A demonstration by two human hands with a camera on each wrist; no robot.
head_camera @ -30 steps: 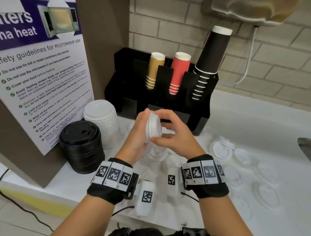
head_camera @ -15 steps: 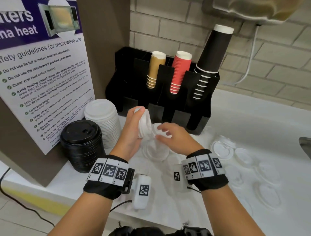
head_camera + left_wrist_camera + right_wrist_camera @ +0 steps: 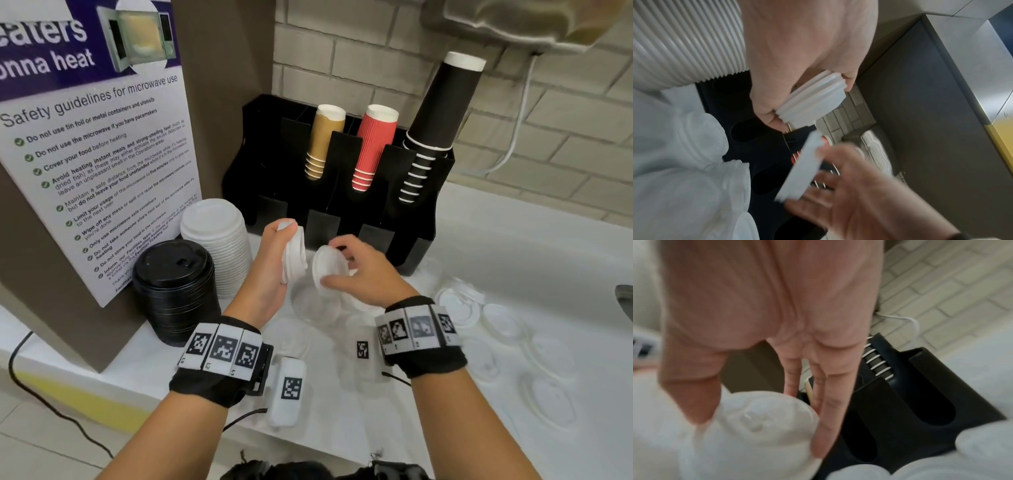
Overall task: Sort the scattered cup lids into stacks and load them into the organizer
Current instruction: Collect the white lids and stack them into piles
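From the head camera, both forearms reach forward over the white counter (image 3: 513,260), each wrist wrapped in a black band with square markers. The left hand (image 3: 274,270) is raised with its palm turned inward, thumb up top and fingers curled round a small stack of white lids (image 3: 294,255) held on edge. The right hand (image 3: 363,274) sits just beside it, knuckles up, thumb and fingertips pinching a single white lid (image 3: 327,269) tilted toward the stack, with a narrow gap between the two. Both hands hover in front of the black organizer (image 3: 342,219), whose rear slots hold tan, red and black cups. A tall white lid stack (image 3: 219,240) and a black lid stack (image 3: 174,287) stand to the left; loose white lids (image 3: 459,308) lie scattered on the counter to the right.

In the left wrist view, the left hand (image 3: 797,56) fills the upper frame, its fingers closed on the small lid stack (image 3: 813,99), seen edge-on with several rims nested together. Below it the single lid (image 3: 803,167) appears blurred, gripped by the right hand (image 3: 859,203), apart from the stack.

In the right wrist view, the right hand (image 3: 766,313) points downward, fingers long and nearly straight, with thumb and fingertips pressing the rim of the single lid (image 3: 760,423). The organizer's (image 3: 910,402) dark front openings lie just behind it.
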